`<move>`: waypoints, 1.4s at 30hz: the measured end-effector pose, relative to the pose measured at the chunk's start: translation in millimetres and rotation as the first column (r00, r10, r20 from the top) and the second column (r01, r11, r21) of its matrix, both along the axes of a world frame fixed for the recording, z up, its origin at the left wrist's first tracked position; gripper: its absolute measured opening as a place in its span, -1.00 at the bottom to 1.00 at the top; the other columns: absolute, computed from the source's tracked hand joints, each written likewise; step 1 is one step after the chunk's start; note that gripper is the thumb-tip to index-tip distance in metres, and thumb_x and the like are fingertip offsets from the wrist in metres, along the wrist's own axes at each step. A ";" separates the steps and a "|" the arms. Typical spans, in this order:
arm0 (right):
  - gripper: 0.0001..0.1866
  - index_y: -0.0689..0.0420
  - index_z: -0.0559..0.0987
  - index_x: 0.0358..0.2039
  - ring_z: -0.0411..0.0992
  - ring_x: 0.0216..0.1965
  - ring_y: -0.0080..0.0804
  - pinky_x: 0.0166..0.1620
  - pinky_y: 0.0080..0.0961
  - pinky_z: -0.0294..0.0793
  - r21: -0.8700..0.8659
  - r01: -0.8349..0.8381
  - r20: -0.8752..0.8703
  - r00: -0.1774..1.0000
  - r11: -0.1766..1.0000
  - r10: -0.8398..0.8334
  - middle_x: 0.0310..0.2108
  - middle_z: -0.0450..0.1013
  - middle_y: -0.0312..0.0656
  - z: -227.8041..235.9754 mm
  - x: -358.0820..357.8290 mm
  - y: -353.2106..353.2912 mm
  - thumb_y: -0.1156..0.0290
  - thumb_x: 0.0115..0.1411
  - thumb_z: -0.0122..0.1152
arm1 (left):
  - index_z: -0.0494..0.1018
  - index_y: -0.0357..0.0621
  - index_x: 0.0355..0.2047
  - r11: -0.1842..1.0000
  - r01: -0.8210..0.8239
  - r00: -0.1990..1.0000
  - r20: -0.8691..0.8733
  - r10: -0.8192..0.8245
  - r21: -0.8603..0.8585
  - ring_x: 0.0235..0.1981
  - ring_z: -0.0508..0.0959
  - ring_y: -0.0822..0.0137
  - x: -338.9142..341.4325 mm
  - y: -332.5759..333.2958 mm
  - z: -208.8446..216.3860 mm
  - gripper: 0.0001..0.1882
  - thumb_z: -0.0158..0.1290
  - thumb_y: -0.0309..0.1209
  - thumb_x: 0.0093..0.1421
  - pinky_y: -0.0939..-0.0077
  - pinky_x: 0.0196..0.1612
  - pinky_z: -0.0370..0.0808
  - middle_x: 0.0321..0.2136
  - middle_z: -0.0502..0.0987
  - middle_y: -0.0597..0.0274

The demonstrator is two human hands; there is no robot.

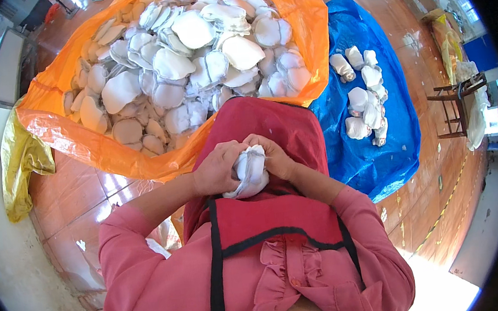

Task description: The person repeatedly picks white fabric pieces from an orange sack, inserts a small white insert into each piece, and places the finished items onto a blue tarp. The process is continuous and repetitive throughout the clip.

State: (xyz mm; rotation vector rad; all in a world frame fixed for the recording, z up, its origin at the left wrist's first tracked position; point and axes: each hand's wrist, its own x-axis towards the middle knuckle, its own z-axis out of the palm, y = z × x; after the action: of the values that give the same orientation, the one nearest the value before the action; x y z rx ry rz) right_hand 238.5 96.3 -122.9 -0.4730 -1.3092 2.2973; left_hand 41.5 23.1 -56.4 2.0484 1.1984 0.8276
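Observation:
Over my lap, on the red apron (pixel 285 125), I hold a small white padded fabric piece (pixel 253 178) with greyish seams; its exact kind is unclear. My left hand (pixel 219 169) is wrapped round its left side. At its upper right edge, my right hand (pixel 273 158) has its fingers closed on the fabric. The fingertips of both hands come close together at the top of the piece. Just beyond my knees, a heap of similar white, rounded fabric pieces (pixel 171 64) fills an open orange plastic sack (pixel 54 123).
To my right, several rolled white bundles (pixel 370 111) lie on a blue plastic sheet (pixel 346 167). A yellow sack (pixel 22 165) rests by the left wall. Farther right stand a dark wooden stool (pixel 457 105) and a cardboard box (pixel 420 0) on the reddish tiled floor (pixel 73 202).

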 end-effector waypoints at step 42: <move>-0.34 0.10 0.32 0.08 0.34 0.03 -0.42 0.12 -0.45 0.31 -0.179 -0.178 0.061 0.980 0.968 0.192 -0.05 0.37 -0.28 9.3 -34.2 -10.3 0.24 0.03 0.45 | 0.55 -0.21 -0.10 0.916 -0.276 0.817 0.430 0.384 -0.293 -0.12 0.50 0.35 -25.2 -35.4 -1.0 -0.54 0.36 -0.46 -0.06 0.55 -0.07 0.43 -0.14 0.46 0.23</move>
State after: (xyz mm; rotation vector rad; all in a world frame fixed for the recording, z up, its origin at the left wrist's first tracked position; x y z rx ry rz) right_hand 204.3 86.0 -113.7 -0.5216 -1.2425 2.5857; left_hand 16.3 -12.3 -57.4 1.3543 1.3002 1.2255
